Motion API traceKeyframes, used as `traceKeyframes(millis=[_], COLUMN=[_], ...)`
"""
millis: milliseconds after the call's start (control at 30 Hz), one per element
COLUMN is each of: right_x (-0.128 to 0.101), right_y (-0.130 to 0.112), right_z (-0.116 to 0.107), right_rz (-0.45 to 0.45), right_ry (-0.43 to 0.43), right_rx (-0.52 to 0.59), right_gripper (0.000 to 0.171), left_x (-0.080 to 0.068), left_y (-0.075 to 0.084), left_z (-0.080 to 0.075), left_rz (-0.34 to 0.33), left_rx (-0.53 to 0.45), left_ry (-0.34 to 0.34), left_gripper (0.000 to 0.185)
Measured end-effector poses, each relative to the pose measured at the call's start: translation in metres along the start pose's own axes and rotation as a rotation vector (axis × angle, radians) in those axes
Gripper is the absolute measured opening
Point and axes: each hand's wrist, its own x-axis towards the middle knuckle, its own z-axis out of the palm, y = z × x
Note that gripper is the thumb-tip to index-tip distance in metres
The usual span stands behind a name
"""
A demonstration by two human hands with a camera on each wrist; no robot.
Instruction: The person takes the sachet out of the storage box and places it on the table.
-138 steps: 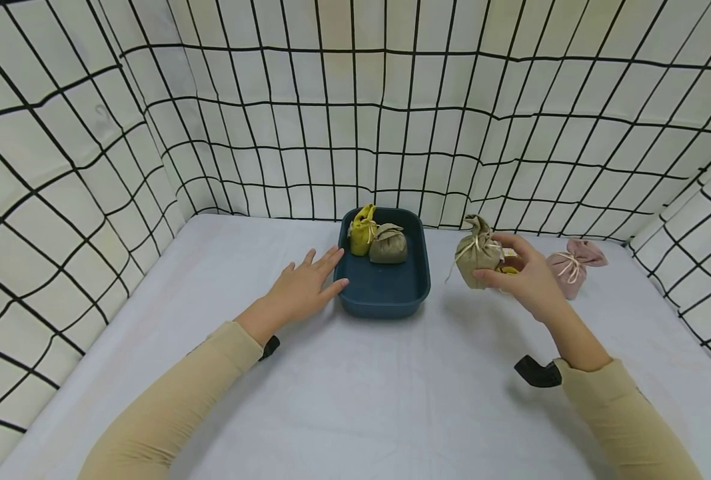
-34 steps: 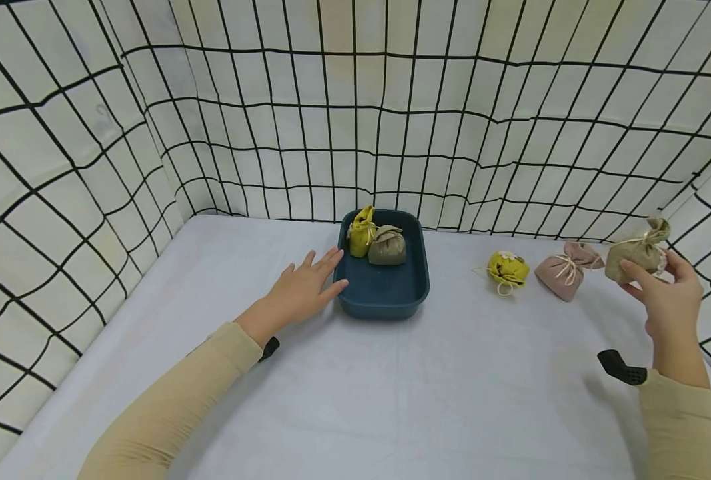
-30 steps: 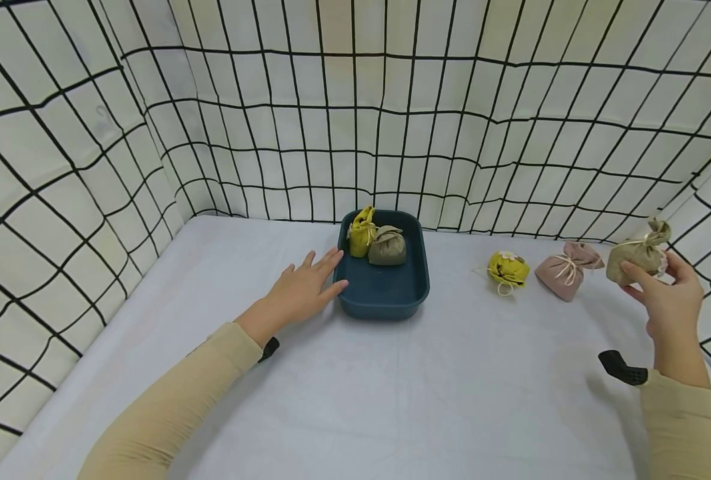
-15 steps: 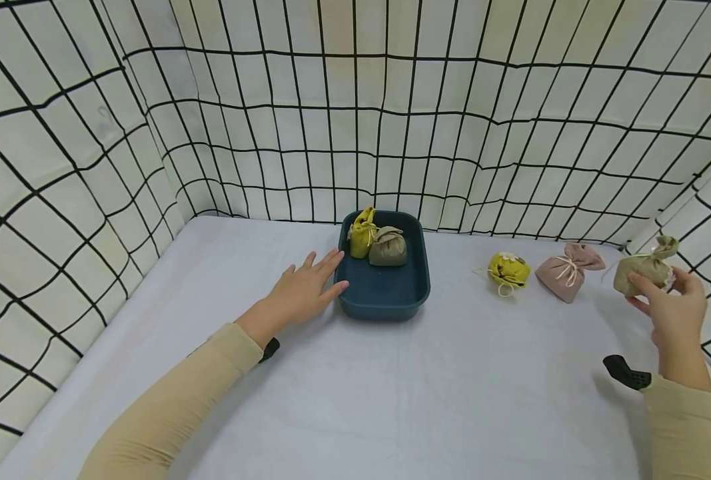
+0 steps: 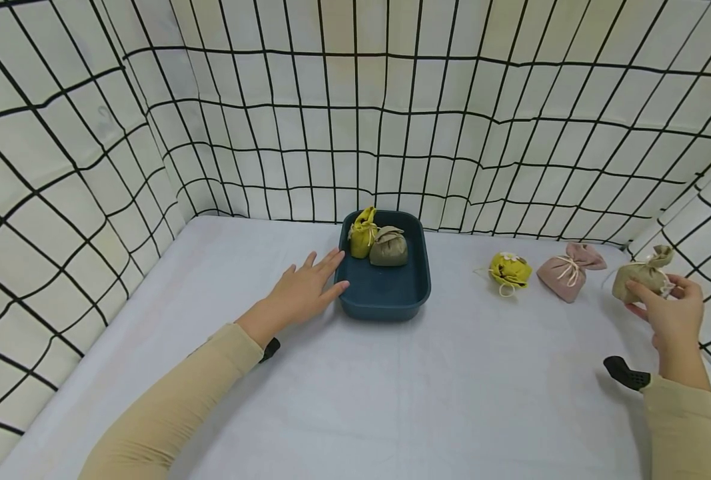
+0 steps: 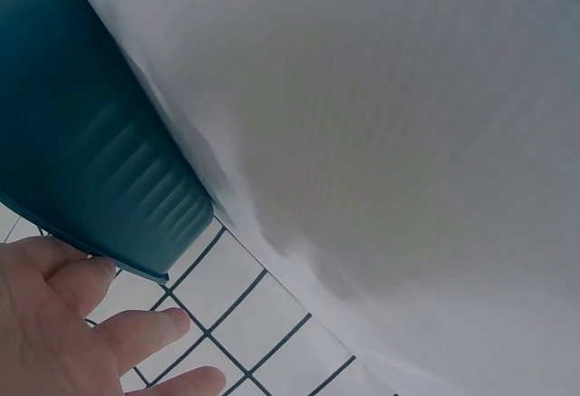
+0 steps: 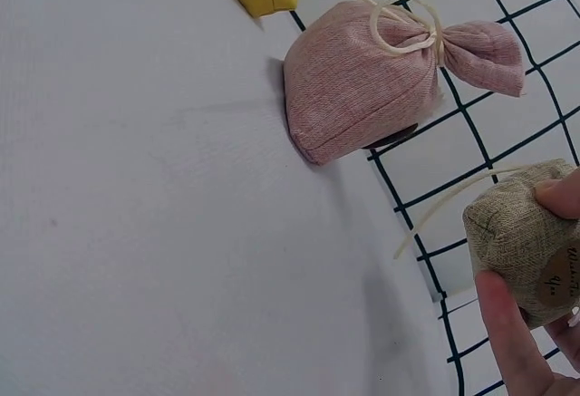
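Between thumb and fingers, my right hand grips a beige-green drawstring pouch at the table's far right. A round label shows on this pouch in the right wrist view; whether its base touches the table I cannot tell. To its left lie a pink pouch and a yellow pouch. My left hand has its fingers spread at the left rim of a dark blue tub. Inside the tub, a second yellow pouch leans beside an olive-grey pouch.
A white sheet covers the table. White walls with black grid netting rise behind and on both sides, the right one close to my right hand. Black wrist cameras stick out from under both sleeves.
The beige-green pouch has travelled right in my right hand, from in front of the yellow pouch to beyond the pink one. In the last second it has come lower. My left hand stays put.
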Motion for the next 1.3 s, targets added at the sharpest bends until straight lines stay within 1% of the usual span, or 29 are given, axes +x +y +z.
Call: traceKeyframes(millis=[100, 133, 233, 333, 400, 467, 533, 833, 1033, 1300], right_x=[0.003, 0.004, 0.007, 0.012, 0.014, 0.017, 0.019, 0.024, 0.024, 0.023], right_y=[0.000, 0.001, 0.004, 0.008, 0.010, 0.012, 0.014, 0.016, 0.017, 0.016], right_z=[-0.002, -0.002, -0.003, -0.003, -0.002, -0.002, -0.002, -0.004, -0.008, -0.005], right_rz=[0.001, -0.004, -0.013, -0.016, -0.008, -0.003, 0.001, -0.029, -0.041, -0.052], right_ry=[-0.025, -0.035, -0.072, -0.097, -0.106, -0.114, -0.123, -0.148, -0.152, -0.159], right_rx=[-0.057, -0.055, 0.003, 0.025, -0.025, -0.105, -0.162, -0.273, -0.374, -0.392], right_gripper=[0.073, 0.071, 0.062, 0.063, 0.071, 0.085, 0.090, 0.093, 0.095, 0.094], left_x=[0.001, 0.001, 0.000, -0.001, 0.000, 0.000, 0.000, 0.001, 0.000, 0.000], left_y=[-0.001, -0.001, -0.001, -0.001, -0.001, -0.002, -0.002, -0.001, 0.001, 0.000], left_z=[0.000, 0.000, 0.000, 0.000, 0.001, 0.002, 0.003, 0.002, 0.000, -0.001], left_rz=[0.000, 0.001, -0.002, 0.000, 0.000, -0.001, -0.001, -0.001, -0.009, -0.008], left_rx=[0.001, 0.003, 0.001, 0.001, 0.003, 0.003, 0.005, -0.004, 0.001, 0.002], left_ry=[0.004, 0.004, 0.003, 0.002, 0.002, 0.001, 0.002, 0.007, -0.007, -0.010], left_gripper=[0.072, 0.072, 0.072, 0.072, 0.072, 0.072, 0.072, 0.072, 0.072, 0.073])
